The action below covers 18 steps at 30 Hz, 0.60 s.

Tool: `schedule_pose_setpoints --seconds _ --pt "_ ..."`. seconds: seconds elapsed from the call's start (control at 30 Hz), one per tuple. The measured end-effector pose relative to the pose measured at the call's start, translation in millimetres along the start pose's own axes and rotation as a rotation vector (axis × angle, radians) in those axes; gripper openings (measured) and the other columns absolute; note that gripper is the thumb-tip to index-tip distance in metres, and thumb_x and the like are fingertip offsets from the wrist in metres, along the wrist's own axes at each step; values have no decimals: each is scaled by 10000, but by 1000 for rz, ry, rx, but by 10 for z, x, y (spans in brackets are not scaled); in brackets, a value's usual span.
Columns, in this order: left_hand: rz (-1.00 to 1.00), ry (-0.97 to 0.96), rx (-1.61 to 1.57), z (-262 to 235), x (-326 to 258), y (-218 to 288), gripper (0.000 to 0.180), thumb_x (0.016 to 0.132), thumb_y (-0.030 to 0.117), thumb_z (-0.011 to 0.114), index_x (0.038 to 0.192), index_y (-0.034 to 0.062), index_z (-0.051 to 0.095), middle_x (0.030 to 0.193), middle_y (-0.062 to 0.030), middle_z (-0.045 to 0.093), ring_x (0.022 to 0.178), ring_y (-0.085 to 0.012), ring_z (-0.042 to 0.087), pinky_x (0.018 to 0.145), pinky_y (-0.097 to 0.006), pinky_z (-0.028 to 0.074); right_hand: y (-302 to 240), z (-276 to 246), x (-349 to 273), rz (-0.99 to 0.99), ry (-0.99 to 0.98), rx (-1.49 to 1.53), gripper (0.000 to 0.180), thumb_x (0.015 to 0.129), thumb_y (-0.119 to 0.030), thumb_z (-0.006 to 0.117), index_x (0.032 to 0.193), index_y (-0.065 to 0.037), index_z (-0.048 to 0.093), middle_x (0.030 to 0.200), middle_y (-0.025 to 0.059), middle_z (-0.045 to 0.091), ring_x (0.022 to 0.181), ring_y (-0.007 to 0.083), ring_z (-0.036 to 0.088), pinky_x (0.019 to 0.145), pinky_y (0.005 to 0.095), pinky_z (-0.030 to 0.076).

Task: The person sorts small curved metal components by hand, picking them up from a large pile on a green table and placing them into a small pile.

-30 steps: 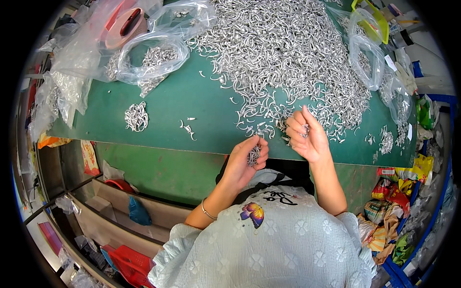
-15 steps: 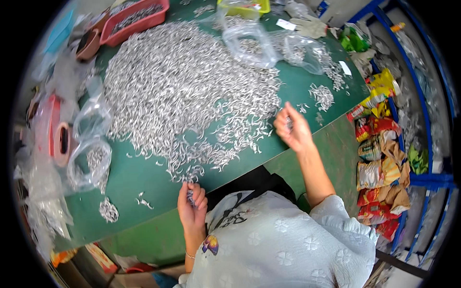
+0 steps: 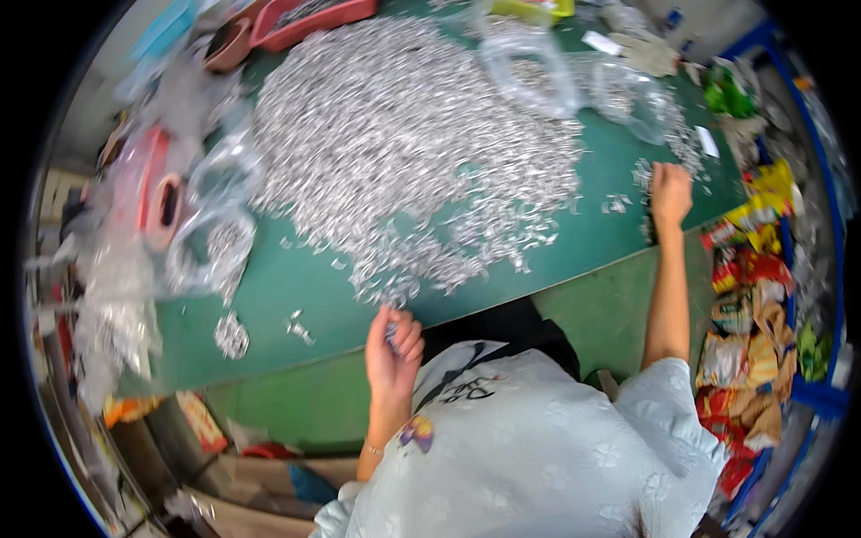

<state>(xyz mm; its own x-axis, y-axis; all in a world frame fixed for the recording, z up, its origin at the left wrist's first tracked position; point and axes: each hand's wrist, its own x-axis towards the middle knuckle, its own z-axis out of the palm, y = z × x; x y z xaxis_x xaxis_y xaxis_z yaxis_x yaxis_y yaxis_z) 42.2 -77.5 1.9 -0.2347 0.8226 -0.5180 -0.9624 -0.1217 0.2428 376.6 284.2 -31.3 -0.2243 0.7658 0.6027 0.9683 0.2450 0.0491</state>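
Silvery metal clips (image 3: 404, 152) lie heaped across the green table (image 3: 305, 296). I see my left hand (image 3: 393, 345) curled at the near edge, fingers closed round a few clips. My right hand (image 3: 671, 190) reaches far right, resting by scattered clips (image 3: 647, 172); whether it pinches anything I cannot tell. Clear bags (image 3: 211, 238) sit left.

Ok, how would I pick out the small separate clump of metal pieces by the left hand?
Start at the green table and its big silver heap. Go to the near-left edge, left of the left hand: the small clump lies alone on bare green, apart from the heap.
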Motion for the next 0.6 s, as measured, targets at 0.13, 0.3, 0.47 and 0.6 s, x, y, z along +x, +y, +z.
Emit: schedule_pose_setpoints --seconds 0.13,0.3,0.47,0.6 --pt "27 7 -42 -90 0 1 227 930 230 412 785 69 479 557 17 316 460 -69 286 382 -201 235 -55 -65 -65 13 19 -73 201 850 -278 530 907 -116 636 970 50 580 925 272 518 759 424 390" --pt "46 12 -50 -155 -10 -9 226 928 228 420 789 66 495 565 12 340 460 -70 295 386 -198 238 -344 -180 -12 120 12 -165 271 899 -302 432 1077 -167 586 1106 45 531 1048 266 448 838 464 320" --pt "101 41 -12 -173 -31 -4 237 932 229 408 783 64 489 560 15 336 457 -69 296 378 -197 236 -1589 -874 -130 -87 -95 679 206 808 -112 572 983 -6 591 906 129 589 868 271 533 789 345 395" --pt "62 48 -21 -193 -34 17 249 938 226 386 782 67 497 544 20 314 438 -70 280 362 -197 233 -2633 -1226 -504 -435 -644 1208 108 734 -78 658 834 -40 641 816 70 616 815 219 556 740 302 419"
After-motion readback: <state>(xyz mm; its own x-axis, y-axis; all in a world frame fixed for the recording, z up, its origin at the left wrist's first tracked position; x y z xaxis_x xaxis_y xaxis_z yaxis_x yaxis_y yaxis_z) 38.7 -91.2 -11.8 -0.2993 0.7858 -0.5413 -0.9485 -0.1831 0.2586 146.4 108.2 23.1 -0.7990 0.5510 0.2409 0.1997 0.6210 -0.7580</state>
